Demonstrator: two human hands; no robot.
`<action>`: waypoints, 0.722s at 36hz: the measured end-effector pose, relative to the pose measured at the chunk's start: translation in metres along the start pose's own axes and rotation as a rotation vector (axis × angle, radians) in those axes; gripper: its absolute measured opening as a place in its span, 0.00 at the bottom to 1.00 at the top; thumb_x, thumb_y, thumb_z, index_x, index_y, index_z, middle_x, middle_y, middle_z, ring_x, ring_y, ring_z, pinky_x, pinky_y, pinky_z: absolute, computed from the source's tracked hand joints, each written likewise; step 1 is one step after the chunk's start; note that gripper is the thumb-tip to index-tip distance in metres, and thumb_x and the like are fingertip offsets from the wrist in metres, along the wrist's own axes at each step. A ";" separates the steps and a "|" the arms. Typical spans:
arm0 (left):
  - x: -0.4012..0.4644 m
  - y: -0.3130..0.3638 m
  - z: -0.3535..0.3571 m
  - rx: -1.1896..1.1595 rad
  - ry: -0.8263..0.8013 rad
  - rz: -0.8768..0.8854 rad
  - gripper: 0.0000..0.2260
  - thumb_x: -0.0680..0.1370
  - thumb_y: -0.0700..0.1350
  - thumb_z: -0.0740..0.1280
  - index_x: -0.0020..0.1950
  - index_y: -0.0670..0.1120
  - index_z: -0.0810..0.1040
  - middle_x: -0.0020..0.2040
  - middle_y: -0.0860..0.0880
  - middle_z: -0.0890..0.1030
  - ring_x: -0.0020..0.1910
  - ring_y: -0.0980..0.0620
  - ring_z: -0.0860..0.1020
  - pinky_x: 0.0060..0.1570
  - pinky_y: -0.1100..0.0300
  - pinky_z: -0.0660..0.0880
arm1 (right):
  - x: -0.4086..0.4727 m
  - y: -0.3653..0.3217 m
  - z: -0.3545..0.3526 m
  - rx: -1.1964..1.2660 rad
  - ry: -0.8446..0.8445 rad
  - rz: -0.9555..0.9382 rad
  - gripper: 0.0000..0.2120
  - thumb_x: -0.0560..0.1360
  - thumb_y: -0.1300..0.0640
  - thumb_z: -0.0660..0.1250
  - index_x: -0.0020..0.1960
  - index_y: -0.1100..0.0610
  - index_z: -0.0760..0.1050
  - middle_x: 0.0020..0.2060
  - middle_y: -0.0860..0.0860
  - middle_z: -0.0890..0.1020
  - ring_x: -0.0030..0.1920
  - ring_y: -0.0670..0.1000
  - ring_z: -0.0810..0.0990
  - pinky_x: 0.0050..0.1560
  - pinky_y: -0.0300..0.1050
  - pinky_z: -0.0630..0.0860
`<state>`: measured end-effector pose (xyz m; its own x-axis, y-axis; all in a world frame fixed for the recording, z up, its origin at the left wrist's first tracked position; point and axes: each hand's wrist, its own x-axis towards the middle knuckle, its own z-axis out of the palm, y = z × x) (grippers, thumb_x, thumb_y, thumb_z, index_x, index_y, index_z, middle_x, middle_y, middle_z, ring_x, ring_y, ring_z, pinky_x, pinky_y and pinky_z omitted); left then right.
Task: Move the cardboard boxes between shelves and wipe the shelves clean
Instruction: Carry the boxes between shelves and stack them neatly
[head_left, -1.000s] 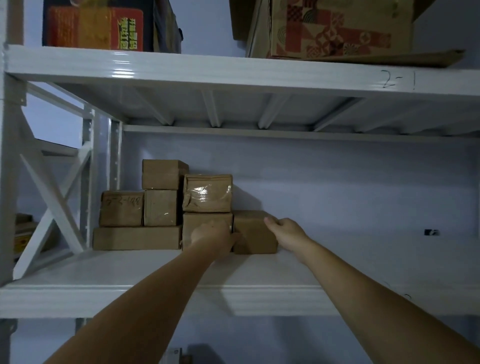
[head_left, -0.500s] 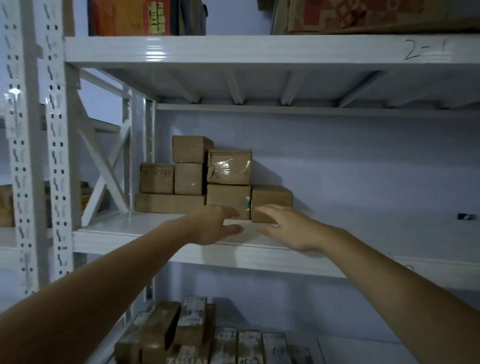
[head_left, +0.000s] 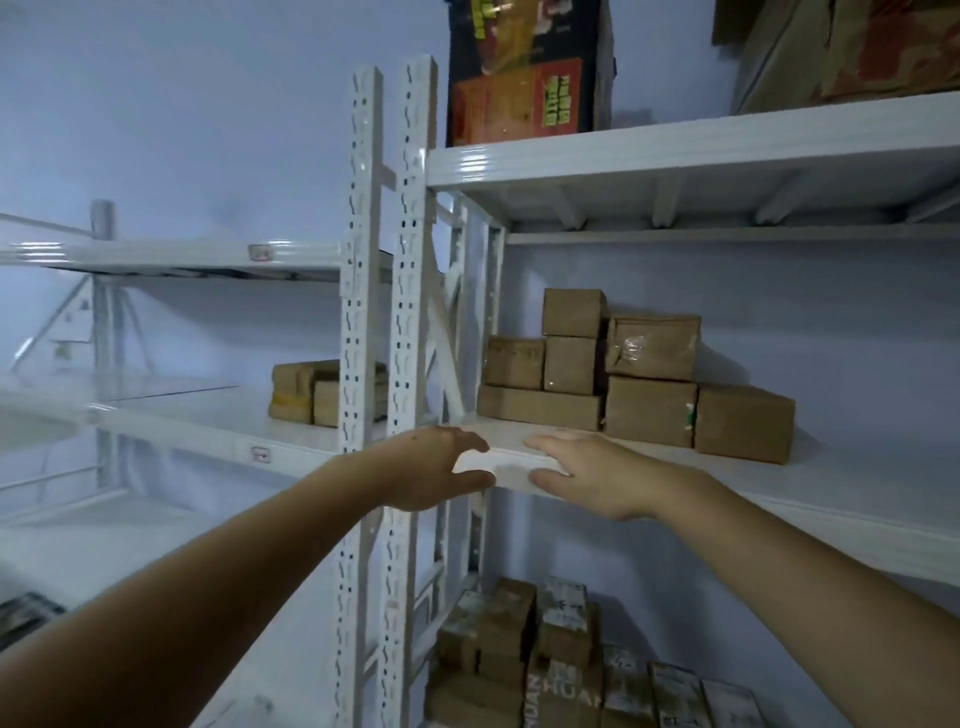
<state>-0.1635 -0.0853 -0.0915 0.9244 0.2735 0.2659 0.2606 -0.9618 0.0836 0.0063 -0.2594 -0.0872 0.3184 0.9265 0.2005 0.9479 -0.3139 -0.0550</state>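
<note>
Several brown cardboard boxes (head_left: 644, 395) are stacked at the left end of the white middle shelf (head_left: 831, 499). The rightmost box (head_left: 744, 422) stands alone beside the stack. My left hand (head_left: 431, 467) and my right hand (head_left: 592, 475) hover empty in front of the shelf's front edge, fingers relaxed and spread, apart from every box. More taped boxes (head_left: 550, 660) fill the shelf below. No cloth is in sight.
White perforated uprights (head_left: 384, 364) divide this rack from a second rack on the left, which holds a few boxes (head_left: 317, 392). A dark printed carton (head_left: 524, 73) and another carton (head_left: 852, 47) sit on the top shelf. The wall is close behind.
Both hands have pulled back from the rightmost box to the shelf's front edge, holding nothing. The view has swung left, bringing the left rack and the lower shelf into sight.
</note>
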 end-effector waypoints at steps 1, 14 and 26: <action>-0.014 -0.016 -0.004 0.003 0.000 -0.026 0.24 0.82 0.62 0.62 0.76 0.55 0.70 0.72 0.52 0.75 0.66 0.51 0.76 0.67 0.51 0.73 | 0.009 -0.018 0.005 0.005 -0.011 -0.016 0.28 0.84 0.41 0.55 0.81 0.50 0.60 0.77 0.50 0.66 0.73 0.51 0.68 0.74 0.50 0.65; -0.194 -0.225 -0.019 0.153 -0.038 -0.289 0.27 0.82 0.65 0.58 0.77 0.53 0.68 0.76 0.53 0.71 0.73 0.50 0.70 0.73 0.51 0.67 | 0.106 -0.252 0.088 0.080 -0.110 -0.215 0.33 0.83 0.38 0.56 0.83 0.49 0.53 0.82 0.45 0.56 0.80 0.48 0.57 0.78 0.47 0.55; -0.227 -0.345 -0.008 0.125 -0.017 -0.366 0.27 0.82 0.65 0.58 0.77 0.52 0.69 0.74 0.52 0.73 0.71 0.49 0.72 0.70 0.51 0.69 | 0.200 -0.338 0.137 0.061 -0.120 -0.246 0.33 0.83 0.36 0.56 0.83 0.47 0.54 0.81 0.45 0.58 0.79 0.49 0.60 0.77 0.46 0.58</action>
<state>-0.4651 0.1849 -0.1733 0.7683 0.5997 0.2237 0.6050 -0.7945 0.0520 -0.2486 0.0609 -0.1628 0.0747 0.9923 0.0983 0.9946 -0.0671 -0.0789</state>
